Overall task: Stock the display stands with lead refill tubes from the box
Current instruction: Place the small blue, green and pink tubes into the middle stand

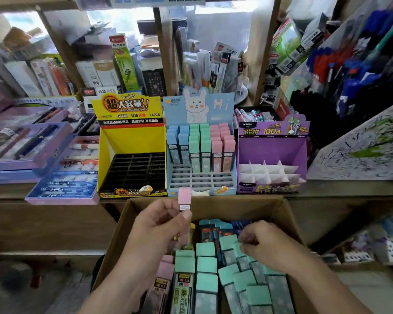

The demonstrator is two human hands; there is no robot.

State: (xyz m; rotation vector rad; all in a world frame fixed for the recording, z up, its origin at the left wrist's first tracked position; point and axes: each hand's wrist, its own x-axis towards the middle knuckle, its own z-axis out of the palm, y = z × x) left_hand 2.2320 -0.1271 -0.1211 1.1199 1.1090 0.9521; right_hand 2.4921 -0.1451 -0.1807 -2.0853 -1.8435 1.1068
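My left hand (pixel 161 220) pinches a pink-capped lead refill tube (pixel 184 198) upright above the cardboard box (pixel 286 214). My right hand (pixel 263 243) reaches into the box, its curled fingers among green-capped tubes (pixel 205 264); whether it holds one is hidden. The box also holds pink, dark teal and yellow-labelled tubes. On the shelf stand three displays: a yellow stand (pixel 132 141) with an empty black grid, a blue rabbit stand (pixel 201 143) partly filled with blue, green and pink tubes, and a purple stand (pixel 272 152) with empty white dividers.
Trays of pens (pixel 61 177) lie left of the yellow stand. Packaged stationery crowds the shelves behind. A rack of pens (pixel 359 71) leans at the right. The wooden shelf edge (pixel 55 218) runs just behind the box.
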